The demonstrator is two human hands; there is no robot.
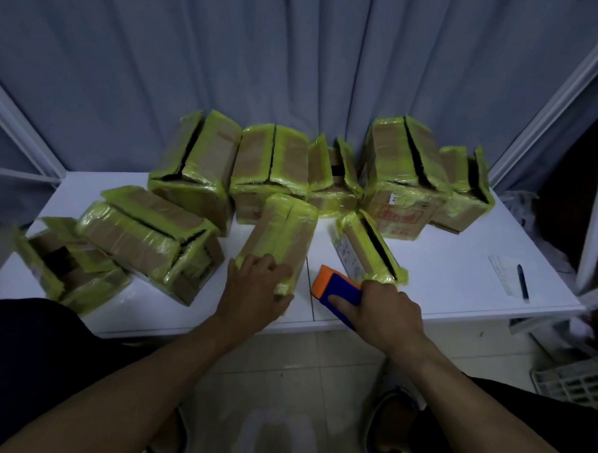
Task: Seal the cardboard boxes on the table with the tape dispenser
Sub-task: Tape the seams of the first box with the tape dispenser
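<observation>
- My left hand (254, 286) grips the near end of one box, fingers curled over its top edge; my right hand (386, 312) is wrapped round the tape dispenser, index finger laid along its side.
- The table (460, 267) is white and runs across in front of me; the other boxes (269, 163) crowd its far half and left side, all banded in yellow-green tape, several with gaping top slits.
- The box (283, 232) I hold lies dead ahead, its long axis pointing away from me and leaning slightly right; its seam (288, 222) follows that same axis.
- The tape dispenser (339, 288), blue with an orange nose, sits just right of the box's near end, nose pointing forward and left; I judge the right hand must carry it left onto the seam and then run it along the seam.
</observation>
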